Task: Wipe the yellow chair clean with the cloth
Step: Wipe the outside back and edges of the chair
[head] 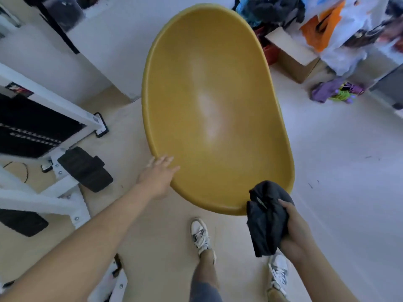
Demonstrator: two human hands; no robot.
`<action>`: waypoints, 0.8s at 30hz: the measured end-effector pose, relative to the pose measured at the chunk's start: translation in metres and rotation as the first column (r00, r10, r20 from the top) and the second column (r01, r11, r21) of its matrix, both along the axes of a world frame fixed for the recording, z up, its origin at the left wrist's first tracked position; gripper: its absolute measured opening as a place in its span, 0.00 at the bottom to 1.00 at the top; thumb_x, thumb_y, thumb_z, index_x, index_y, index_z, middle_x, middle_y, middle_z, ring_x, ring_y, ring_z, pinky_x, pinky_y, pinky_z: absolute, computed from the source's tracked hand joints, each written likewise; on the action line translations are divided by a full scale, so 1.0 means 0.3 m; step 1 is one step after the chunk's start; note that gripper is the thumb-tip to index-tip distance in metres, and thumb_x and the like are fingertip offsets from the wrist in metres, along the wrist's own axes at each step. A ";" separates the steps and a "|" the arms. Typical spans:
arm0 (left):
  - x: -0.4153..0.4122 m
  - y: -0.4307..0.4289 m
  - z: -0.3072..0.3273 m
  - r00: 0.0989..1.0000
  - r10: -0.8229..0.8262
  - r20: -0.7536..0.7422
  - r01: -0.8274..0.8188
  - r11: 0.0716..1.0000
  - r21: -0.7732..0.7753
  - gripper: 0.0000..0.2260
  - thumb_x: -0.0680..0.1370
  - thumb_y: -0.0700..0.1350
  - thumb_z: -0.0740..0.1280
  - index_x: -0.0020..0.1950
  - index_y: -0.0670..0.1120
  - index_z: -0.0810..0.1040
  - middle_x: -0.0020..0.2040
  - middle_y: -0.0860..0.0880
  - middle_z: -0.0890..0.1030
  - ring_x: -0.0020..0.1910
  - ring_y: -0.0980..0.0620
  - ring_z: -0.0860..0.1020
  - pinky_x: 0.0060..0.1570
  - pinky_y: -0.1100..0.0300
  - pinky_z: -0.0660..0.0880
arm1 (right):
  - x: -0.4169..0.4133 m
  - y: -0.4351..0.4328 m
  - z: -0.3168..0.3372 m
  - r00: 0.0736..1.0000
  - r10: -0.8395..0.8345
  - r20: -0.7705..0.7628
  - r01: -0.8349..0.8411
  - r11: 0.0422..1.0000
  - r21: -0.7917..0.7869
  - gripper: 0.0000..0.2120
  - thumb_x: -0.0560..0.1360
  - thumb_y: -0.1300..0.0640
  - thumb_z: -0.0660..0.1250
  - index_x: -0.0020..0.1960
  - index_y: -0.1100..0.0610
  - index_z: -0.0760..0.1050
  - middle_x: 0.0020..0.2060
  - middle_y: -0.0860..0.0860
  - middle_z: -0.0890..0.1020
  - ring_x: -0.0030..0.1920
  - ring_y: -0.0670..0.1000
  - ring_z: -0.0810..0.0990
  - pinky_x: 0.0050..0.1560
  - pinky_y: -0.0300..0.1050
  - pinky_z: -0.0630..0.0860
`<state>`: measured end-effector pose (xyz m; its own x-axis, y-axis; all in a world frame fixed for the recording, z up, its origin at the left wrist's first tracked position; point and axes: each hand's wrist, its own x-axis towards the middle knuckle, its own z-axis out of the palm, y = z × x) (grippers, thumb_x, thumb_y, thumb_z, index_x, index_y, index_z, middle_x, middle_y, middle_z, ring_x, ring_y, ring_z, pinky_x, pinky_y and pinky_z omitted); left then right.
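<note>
Black cloth (267,216), bunched, is gripped in the right hand (294,227) at the near right rim of the yellow chair (209,110), likely ready to wipe. Fingers straight, the left hand (158,176) touches the near left rim, probably steadying it. Its glossy moulded shell stands on the floor (340,162) ahead.

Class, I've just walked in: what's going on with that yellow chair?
A person stands over the yellow chair. Their right hand grips a bunched dark cloth at the seat's near edge, while the left hand, fingers straight, is at the rim opposite. Wiping looks about to start.
</note>
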<state>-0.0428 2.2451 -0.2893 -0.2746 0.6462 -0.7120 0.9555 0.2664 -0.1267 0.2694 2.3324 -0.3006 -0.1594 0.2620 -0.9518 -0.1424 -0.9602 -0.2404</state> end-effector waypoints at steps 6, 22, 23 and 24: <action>-0.257 0.051 -0.208 0.893 -0.441 -0.091 0.432 0.896 -0.105 0.26 0.75 0.63 0.61 0.70 0.53 0.69 0.70 0.47 0.70 0.72 0.48 0.63 0.74 0.49 0.50 | -0.307 0.066 -0.066 0.925 0.194 0.328 -0.304 0.894 0.329 0.14 0.74 0.50 0.66 0.56 0.57 0.75 0.47 0.57 0.83 0.48 0.56 0.82 0.44 0.51 0.78; -0.016 0.069 -0.256 0.703 -0.707 0.072 0.707 0.706 0.034 0.18 0.82 0.56 0.54 0.57 0.43 0.72 0.56 0.43 0.81 0.54 0.44 0.80 0.51 0.55 0.68 | -0.158 0.082 -0.118 0.827 -0.009 0.561 -0.262 0.878 0.400 0.10 0.76 0.58 0.63 0.56 0.57 0.76 0.48 0.58 0.82 0.50 0.59 0.82 0.55 0.60 0.78; 0.040 0.086 -0.259 0.719 -0.692 0.064 0.690 0.722 0.055 0.18 0.82 0.56 0.53 0.57 0.43 0.72 0.55 0.43 0.81 0.54 0.44 0.80 0.51 0.55 0.69 | -0.126 0.153 -0.119 0.830 0.011 0.558 -0.293 0.860 0.419 0.10 0.76 0.58 0.64 0.57 0.57 0.75 0.49 0.58 0.82 0.51 0.59 0.82 0.55 0.60 0.78; 0.096 0.112 -0.254 0.739 -0.671 0.063 0.667 0.742 0.072 0.19 0.83 0.56 0.52 0.57 0.42 0.72 0.55 0.43 0.81 0.54 0.44 0.80 0.51 0.55 0.69 | -0.098 0.231 -0.123 0.840 0.017 0.543 -0.304 0.843 0.444 0.11 0.76 0.57 0.64 0.58 0.57 0.75 0.49 0.58 0.82 0.52 0.59 0.81 0.55 0.59 0.78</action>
<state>-0.0141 2.2786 -0.3656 0.2959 0.6711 -0.6797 0.8958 -0.4421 -0.0465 0.2399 2.4016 -0.3376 0.2148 0.7303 -0.6484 0.2809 -0.6821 -0.6752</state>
